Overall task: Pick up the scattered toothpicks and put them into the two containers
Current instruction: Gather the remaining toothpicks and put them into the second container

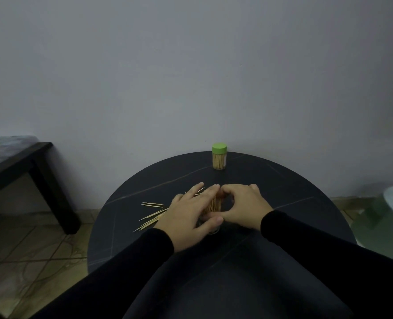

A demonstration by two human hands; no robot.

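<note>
Toothpicks (151,215) lay scattered on the round black table (283,192), left of the hands, some hidden under the left hand (191,212). That hand gripped a bundle of toothpicks (212,204) standing in a clear container (211,230), thumb curled round its near side, fingers stretched over the top. The right hand (244,204) curled round the same bundle from the other side. Well beyond, near the table's far edge, stood a green-lidded container (219,156), upright and full of toothpicks.
</note>
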